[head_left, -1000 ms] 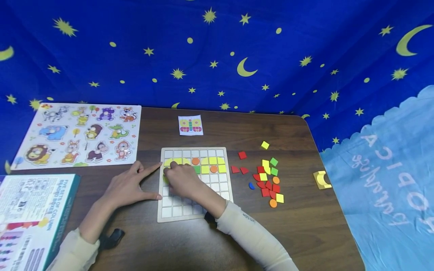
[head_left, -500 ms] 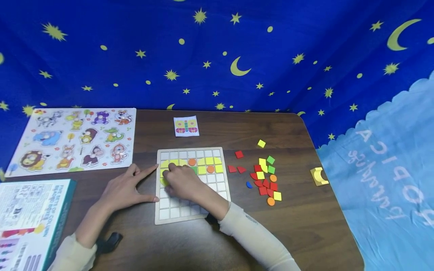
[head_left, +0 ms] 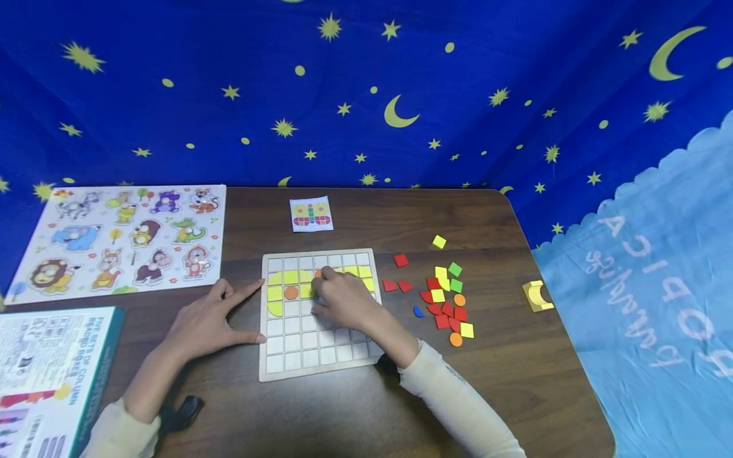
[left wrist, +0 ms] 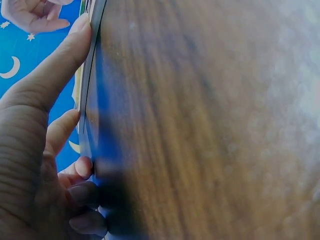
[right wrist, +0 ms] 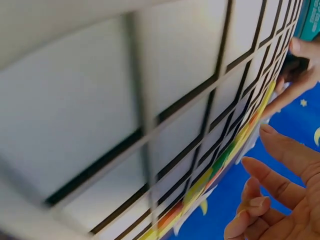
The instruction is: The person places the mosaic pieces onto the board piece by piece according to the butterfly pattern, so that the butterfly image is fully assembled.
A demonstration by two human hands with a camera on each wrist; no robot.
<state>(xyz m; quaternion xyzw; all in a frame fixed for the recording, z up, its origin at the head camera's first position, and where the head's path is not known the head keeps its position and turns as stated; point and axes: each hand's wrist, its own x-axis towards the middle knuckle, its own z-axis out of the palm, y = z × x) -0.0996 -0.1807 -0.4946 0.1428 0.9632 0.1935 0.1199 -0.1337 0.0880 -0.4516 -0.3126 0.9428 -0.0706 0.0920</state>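
My left hand lies beside the left edge of a wooden grid board. Its straight index finger and thumb are spread and touch that edge; the left wrist view also shows the board's thin side against the fingertips. Over the middle of the board hovers my right hand, its fingers loosely bent with nothing seen between them. Yellow tiles and an orange disc fill squares in the board's upper rows. A yellow quarter-round tile sits in the third row, left column. The right hand hides some squares.
Loose red, yellow, green, orange and blue pieces are scattered right of the board. A butterfly pattern card lies behind it. An animal puzzle and a box lie left. A yellow notched block sits near the right edge.
My right hand has moved right from the board's left columns to its middle, uncovering the orange disc and yellow tiles there. The left hand stays at the board's edge. The head view has shifted slightly.
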